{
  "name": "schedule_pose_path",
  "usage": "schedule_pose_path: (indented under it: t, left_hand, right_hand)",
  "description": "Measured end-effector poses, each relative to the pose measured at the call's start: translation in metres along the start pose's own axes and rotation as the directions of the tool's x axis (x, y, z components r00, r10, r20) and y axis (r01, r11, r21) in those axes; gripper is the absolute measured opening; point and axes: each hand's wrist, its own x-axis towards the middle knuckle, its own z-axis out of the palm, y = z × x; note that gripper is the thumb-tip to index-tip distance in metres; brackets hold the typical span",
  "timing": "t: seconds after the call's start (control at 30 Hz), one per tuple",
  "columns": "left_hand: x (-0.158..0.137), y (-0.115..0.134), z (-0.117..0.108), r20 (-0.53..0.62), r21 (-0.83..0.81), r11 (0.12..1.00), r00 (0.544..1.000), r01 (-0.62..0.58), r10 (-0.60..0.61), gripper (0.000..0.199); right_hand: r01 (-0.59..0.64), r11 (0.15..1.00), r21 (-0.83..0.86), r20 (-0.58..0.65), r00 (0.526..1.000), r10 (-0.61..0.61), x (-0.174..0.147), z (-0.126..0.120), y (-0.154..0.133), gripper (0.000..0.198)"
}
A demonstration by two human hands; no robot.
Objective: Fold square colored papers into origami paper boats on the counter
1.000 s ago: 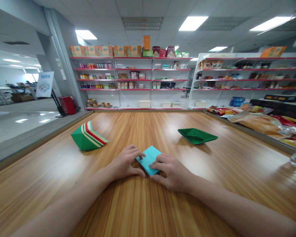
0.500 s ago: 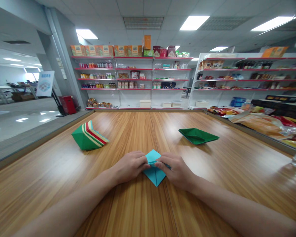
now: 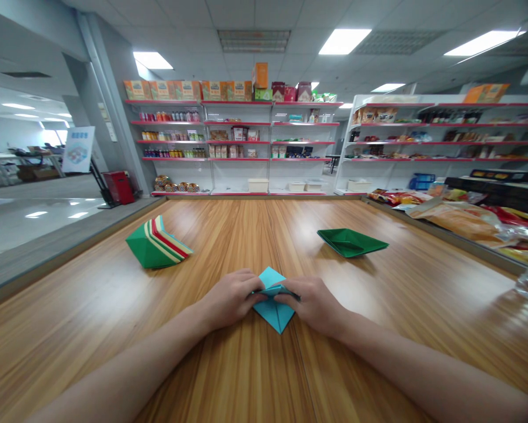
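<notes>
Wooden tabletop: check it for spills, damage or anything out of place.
Nothing stands out: no spill or damage shows on the wooden tabletop. The striped folded-paper stack sits to the left, the green folded-paper tray to the right, and the left hand and right hand both grip the blue paper.

Light-blue diamond-shaped folded paper [image 3: 273, 313], plain. Green angular folded-paper stack [image 3: 153, 247], red, cream, green stripes. Dark-green boat-shaped paper [image 3: 352, 242]. Brown wooden tabletop [image 3: 237, 376], streaked grain.
</notes>
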Motion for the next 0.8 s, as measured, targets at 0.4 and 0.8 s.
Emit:
schedule_pose_path:
  t: [0.4,0.8]
  left_hand:
    - [0.0016,-0.0103,-0.0022,-0.033,-0.311,0.874,0.915,0.372,-0.401,0.021]
    - [0.0049,-0.0043,-0.0004,-0.033,-0.4,0.766,0.827,0.504,-0.561,0.033]
  right_hand:
    - [-0.3,0.942,0.151,-0.066,0.948,0.312,0.008,-0.0038,0.0043,0.017]
    - [-0.276,0.938,0.208,-0.083,0.951,0.298,0.0076,-0.0004,0.0037,0.03]
